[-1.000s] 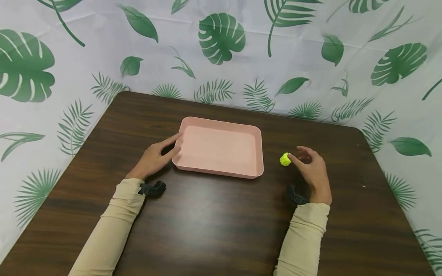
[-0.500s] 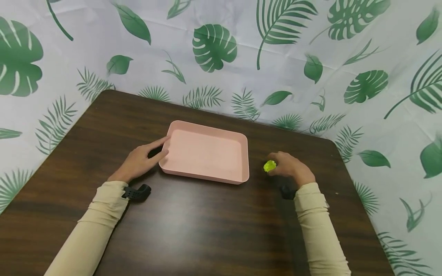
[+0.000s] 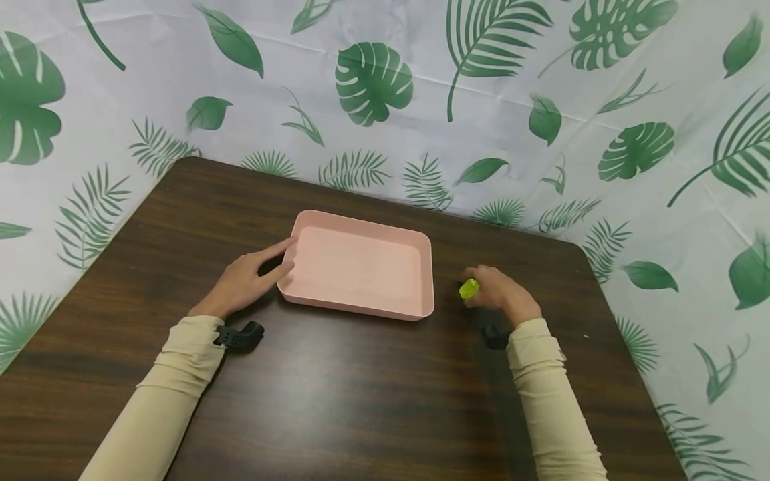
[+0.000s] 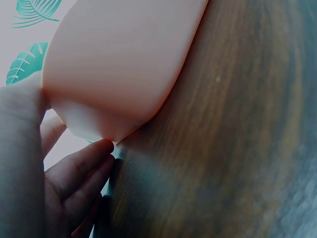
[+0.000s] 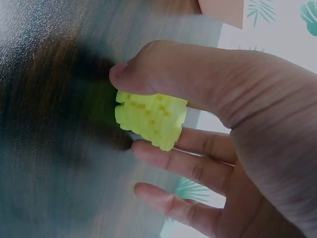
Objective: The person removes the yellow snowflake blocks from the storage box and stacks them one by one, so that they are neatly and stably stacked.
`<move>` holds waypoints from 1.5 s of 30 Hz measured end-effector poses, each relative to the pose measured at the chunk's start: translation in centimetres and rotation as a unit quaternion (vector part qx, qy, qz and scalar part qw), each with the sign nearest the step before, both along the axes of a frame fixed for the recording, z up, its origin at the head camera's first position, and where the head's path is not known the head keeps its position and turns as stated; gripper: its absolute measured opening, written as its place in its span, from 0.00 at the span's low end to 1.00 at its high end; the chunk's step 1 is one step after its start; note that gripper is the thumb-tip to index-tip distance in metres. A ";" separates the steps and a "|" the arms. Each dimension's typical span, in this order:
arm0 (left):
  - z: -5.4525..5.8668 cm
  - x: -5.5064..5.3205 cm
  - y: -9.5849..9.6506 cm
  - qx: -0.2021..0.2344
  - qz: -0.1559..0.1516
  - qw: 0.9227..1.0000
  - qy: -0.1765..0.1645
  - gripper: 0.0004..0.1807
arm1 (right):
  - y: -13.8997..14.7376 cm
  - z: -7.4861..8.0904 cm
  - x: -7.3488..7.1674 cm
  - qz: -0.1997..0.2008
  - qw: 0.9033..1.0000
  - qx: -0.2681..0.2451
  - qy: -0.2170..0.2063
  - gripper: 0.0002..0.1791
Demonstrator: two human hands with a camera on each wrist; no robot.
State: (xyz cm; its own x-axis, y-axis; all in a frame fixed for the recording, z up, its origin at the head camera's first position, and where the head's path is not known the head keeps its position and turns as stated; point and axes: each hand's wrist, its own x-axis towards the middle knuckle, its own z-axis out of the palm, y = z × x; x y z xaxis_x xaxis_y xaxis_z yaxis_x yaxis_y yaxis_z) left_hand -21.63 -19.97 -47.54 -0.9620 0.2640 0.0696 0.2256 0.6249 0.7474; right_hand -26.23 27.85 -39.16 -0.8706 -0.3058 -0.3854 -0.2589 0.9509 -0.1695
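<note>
A shallow pink tray [image 3: 361, 270] lies on the dark wooden table. My left hand [image 3: 240, 284] holds its left short side, the thumb over the rim and fingertips against the outer wall [image 4: 94, 119]. To the tray's right, my right hand [image 3: 499, 290] pinches a small neon-yellow piece [image 5: 151, 116] with blocky bumps and grooves across its surface. The thumb [image 5: 143, 74] presses on one side of it, with fingertips on the other. Two lower fingers [image 5: 173, 203] stay spread apart from the piece.
Behind the brown table [image 3: 337, 401], a white cloth [image 3: 433, 80] with green leaf prints hangs along the back and sides. Black wrist bands [image 3: 240, 336] sit at both cuffs. A tiny pale speck [image 3: 586, 336] lies on the table at the right.
The view has shifted. My right hand has turned and moved in over the yellow piece, which now shows a narrower face. The left hand stays on the tray's left side.
</note>
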 end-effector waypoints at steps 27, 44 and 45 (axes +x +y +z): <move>0.1 -0.1 0.3 0.003 0.014 1.000 -0.006 0.36 | -0.2 -0.1 -0.6 0.015 1.000 -0.016 0.005 0.22; -0.2 -0.1 0.3 -0.002 0.018 1.000 -0.004 0.36 | -0.3 -0.1 -0.8 0.010 1.000 -0.012 0.004 0.22; -0.2 -0.1 0.3 -0.001 0.018 1.000 -0.005 0.36 | -0.3 -0.1 -0.8 0.010 1.000 -0.013 0.003 0.22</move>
